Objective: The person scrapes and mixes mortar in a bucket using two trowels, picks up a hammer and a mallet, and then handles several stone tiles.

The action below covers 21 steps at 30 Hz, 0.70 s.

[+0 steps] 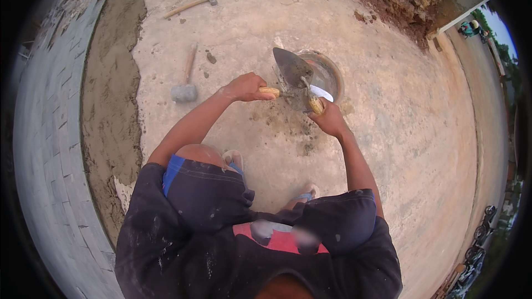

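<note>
Left hand [246, 87]: clamped round tan-handled tool [270, 92], head unclear. Right hand [331, 119]: clamped round yellow-handled, grey metal pointed trowel [292, 67], at round brown-rimmed basin [339, 72], ten o'clock side. Risk: blade [284, 59] tipping, spilling grey mortar [301, 71].

Two hands show, one left hand [247, 87] and one right hand [331, 118], with two handled tools between them: one trowel [292, 66] with a broad pointed blade, and one second tool with a yellowish handle [269, 92], its blade hard to make out. There is one round basin [339, 77]. Loose tools number two: one hammer [187, 8] and one mallet [184, 91]. Two sandalled feet [235, 161] appear, and one long strip of mortar [113, 77]. Paving blocks [50, 144] run to dozens; motorcycles [478, 238] to several, too bunched to count exactly.
</note>
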Available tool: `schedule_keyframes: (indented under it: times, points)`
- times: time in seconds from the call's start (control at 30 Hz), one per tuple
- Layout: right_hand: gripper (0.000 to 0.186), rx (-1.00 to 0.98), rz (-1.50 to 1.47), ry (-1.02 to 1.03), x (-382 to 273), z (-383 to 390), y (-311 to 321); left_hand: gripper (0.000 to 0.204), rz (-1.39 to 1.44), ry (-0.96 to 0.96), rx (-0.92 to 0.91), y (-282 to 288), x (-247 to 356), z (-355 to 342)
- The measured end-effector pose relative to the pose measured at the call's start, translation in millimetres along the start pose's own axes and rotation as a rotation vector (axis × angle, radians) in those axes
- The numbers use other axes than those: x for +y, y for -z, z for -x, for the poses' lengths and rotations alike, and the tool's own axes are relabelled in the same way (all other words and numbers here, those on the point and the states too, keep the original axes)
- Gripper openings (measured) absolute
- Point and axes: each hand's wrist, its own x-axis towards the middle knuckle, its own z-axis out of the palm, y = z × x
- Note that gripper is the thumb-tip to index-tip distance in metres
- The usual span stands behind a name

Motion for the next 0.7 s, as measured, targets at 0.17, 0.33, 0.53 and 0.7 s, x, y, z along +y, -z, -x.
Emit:
schedule_keyframes:
  times: [0.17, 0.33, 0.53, 0.7]
  points:
    - [0.043, -0.08, 0.131, -0.037, 37, 7, -11, 0.061, 0.015, 0.015, -0.061, 4, -2, -9]
    - [0.045, 0.093, 0.001, -0.095, 24, 22, -10, 0.06, 0.026, 0.022, -0.025, -4, -2, -2]
    - [0.048, 0.068, -0.1, -0.129, 7, 30, -8, 0.059, 0.032, 0.052, -0.022, 0, 1, 0]
    - [0.049, -0.018, 0.067, -0.051, 23, 17, -18, 0.059, 0.012, 0.036, -0.038, 2, -6, -3]
